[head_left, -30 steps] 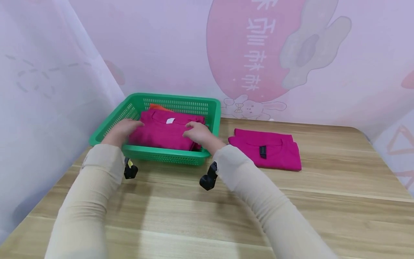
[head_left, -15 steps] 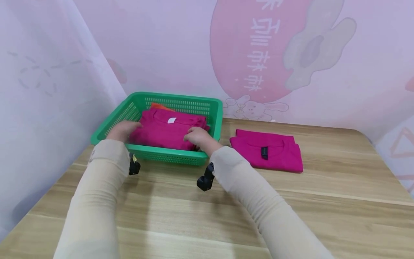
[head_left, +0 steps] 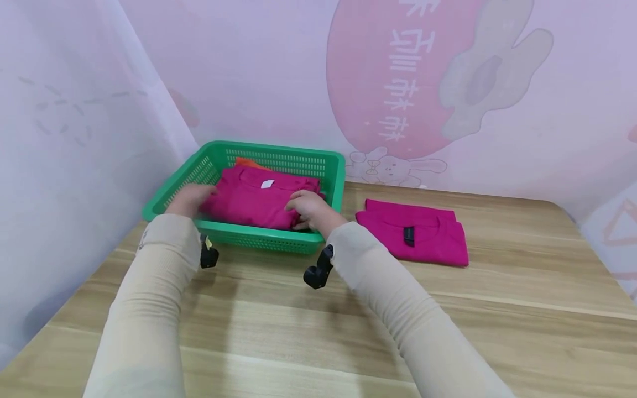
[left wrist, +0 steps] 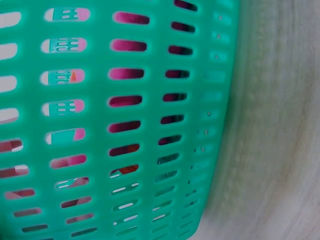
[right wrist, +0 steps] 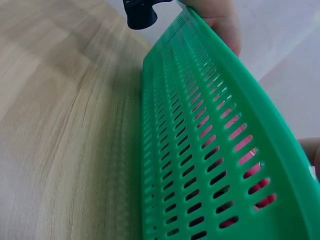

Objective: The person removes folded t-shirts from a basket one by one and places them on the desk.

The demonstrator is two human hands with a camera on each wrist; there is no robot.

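Observation:
A folded magenta T-shirt [head_left: 251,202] with a white neck label lies in a green plastic basket [head_left: 269,239]. My right hand [head_left: 311,210] reaches over the rim and pinches the T-shirt's right edge between thumb and fingers. At the T-shirt's left edge is my left hand [head_left: 191,198], back upward; its lower fingers are hidden, so I cannot tell whether they grip the cloth. In the left wrist view, the slotted basket wall [left wrist: 100,115] covers the hand. The right wrist view shows the basket's side [right wrist: 200,125], magenta cloth behind its slots, and part of a hand [right wrist: 217,20] above the rim.
Another folded magenta T-shirt [head_left: 418,235] with a black neck label lies on the wooden table [head_left: 278,331], right of the basket. Orange cloth [head_left: 250,163] shows at the back of the basket. A printed curtain [head_left: 278,72] hangs behind the table.
My right hand's fingers have curled in around the T-shirt's right edge, where they earlier lay over it. My left hand has shifted slightly right along with the view, its wrist turned a little.

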